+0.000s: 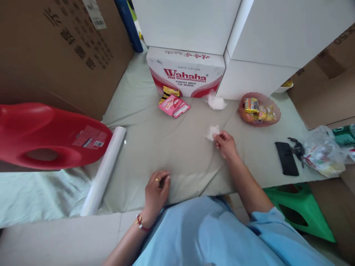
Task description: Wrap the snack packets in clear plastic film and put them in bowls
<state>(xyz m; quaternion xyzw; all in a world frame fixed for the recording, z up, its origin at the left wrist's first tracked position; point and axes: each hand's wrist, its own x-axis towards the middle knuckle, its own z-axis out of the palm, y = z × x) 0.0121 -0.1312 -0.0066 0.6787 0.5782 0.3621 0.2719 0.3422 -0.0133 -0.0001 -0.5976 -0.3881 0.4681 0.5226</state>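
My right hand (225, 144) pinches a small white, fluffy-looking wad (212, 132) between thumb and fingertips, just over the cloth-covered table (177, 147). Whether the wad is tissue, cotton or thin plastic I cannot make out. A similar white clump (216, 101) lies behind it, near the Wahaha water carton (188, 74). Loosely curled, my left hand (157, 190) rests at the table's front edge, with nothing visible in its fingers. Pink packets (173, 106) and yellow packets (169, 91) lie in front of the carton.
On the right are a pink bowl (259, 120) of wrapped snacks, a black phone-like slab (287, 159) and a plastic bag (323, 151). A white roll (104, 171) and a red jug (66, 129) are on the left. White boxes (185, 22) and a cardboard box (55, 55) stand behind.
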